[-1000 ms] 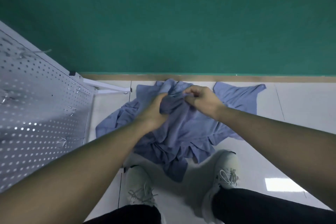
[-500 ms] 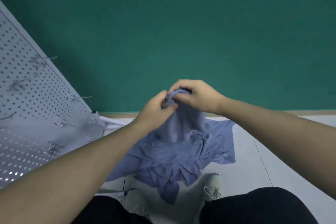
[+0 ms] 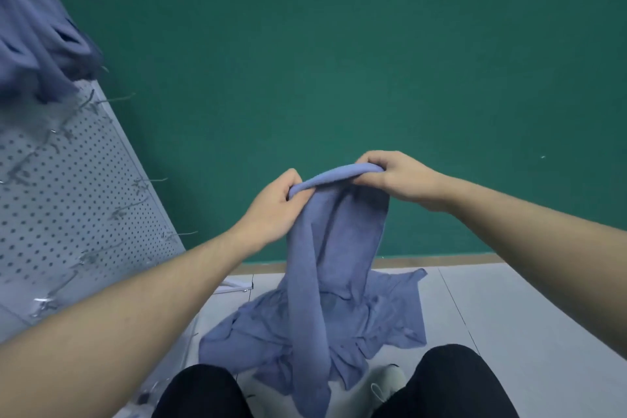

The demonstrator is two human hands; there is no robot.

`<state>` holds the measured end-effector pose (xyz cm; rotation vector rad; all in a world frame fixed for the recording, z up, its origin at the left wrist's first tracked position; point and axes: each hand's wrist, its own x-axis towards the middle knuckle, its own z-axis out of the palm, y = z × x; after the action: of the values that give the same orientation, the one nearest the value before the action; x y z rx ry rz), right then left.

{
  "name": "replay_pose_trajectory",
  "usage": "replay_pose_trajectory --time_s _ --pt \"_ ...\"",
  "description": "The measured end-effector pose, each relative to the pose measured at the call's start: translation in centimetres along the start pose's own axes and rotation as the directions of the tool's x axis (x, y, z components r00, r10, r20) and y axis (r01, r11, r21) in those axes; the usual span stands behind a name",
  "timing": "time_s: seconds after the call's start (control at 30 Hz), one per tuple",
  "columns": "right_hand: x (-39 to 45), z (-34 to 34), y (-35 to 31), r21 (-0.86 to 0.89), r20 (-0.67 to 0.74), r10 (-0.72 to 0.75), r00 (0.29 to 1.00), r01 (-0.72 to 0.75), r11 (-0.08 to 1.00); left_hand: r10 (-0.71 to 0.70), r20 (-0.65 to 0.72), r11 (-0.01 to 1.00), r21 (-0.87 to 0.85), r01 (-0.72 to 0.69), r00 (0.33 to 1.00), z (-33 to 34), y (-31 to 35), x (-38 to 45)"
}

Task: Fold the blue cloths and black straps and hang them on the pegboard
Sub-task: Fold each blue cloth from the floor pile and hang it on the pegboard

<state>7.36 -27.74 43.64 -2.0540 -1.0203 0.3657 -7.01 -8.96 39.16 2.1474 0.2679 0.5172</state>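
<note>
A blue cloth (image 3: 334, 248) hangs from both my hands in front of the green wall. My left hand (image 3: 274, 210) pinches its upper edge at the left, and my right hand (image 3: 393, 176) grips the same edge at the right, a short stretch of cloth between them. Its lower end trails down to a heap of more blue cloths (image 3: 386, 316) on the floor. A white pegboard (image 3: 74, 200) with metal hooks stands at the left, and a blue cloth (image 3: 37, 37) hangs at its top. No black straps are in view.
A green wall (image 3: 339, 61) fills the background above a wooden skirting. The floor has pale tiles (image 3: 492, 309). My black-trousered legs and a white shoe (image 3: 386, 380) are at the bottom edge. The pegboard's white foot (image 3: 234, 287) lies on the floor.
Both hands have lifted one cloth up off the heap and moved apart along its top edge. The view has tilted up, bringing the pegboard's hung cloth into sight.
</note>
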Motion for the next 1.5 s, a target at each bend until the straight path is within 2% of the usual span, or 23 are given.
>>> replay_pose_trajectory --time_s 0.2,0.37,0.5,0.63,0.73,0.83,0.97,1.1,1.23,1.37,1.5 --pt "-2.6 -1.8 -5.0 0.260 -0.089 -0.026 0.996 0.048 0.965 0.037 0.000 0.998 0.053 -0.037 0.999 -3.2 4.4 -2.4" --pt "-4.8 -2.1 -9.4 0.103 -0.085 -0.166 0.982 0.174 0.979 0.047 0.022 0.994 0.099 -0.049 0.999 -5.9 7.1 -4.0" --pt "-5.6 -1.4 -12.2 -0.003 -0.016 -0.295 0.955 0.295 0.956 0.064 0.116 0.994 -0.094 -0.053 0.991 -7.0 10.1 -4.8" --pt "-5.8 -1.3 -14.1 -0.038 -0.038 -0.353 0.935 0.351 0.935 0.027 0.088 0.980 -0.197 -0.009 0.996 -7.6 13.2 -4.9" --pt "-6.1 -1.6 -15.1 -0.058 -0.064 -0.341 0.938 0.338 0.940 0.000 0.030 0.957 -0.291 0.009 1.000 -8.2 14.6 -5.0" --pt "-6.7 -1.9 -15.6 -0.078 -0.062 -0.334 0.940 0.329 0.941 0.075 -0.057 0.975 -0.203 -0.086 0.996 -8.5 15.6 -5.2" --pt "-7.5 -3.1 -16.2 -0.090 -0.071 -0.307 0.949 0.300 0.950 0.092 -0.123 0.975 -0.192 -0.114 0.988 -9.0 17.2 -5.6" --pt "-8.1 -4.2 -14.7 -0.242 0.024 -0.221 0.975 0.221 0.945 0.125 -0.134 0.974 -0.170 -0.147 0.983 -9.6 18.1 -5.9" --pt "-8.9 -4.9 -13.0 -0.267 0.117 -0.127 0.985 0.154 0.951 0.120 -0.189 0.984 -0.111 -0.142 0.975 -10.2 18.0 -6.0" --pt "-9.0 -5.9 -11.6 -0.298 0.139 -0.012 0.990 0.053 0.953 0.101 -0.246 0.986 -0.105 -0.130 0.964 -11.5 17.5 -6.2" --pt "-8.9 -6.5 -10.8 -0.282 0.141 0.021 0.990 0.020 0.959 0.074 -0.273 0.994 -0.060 -0.094 0.959 -12.8 16.5 -6.3"
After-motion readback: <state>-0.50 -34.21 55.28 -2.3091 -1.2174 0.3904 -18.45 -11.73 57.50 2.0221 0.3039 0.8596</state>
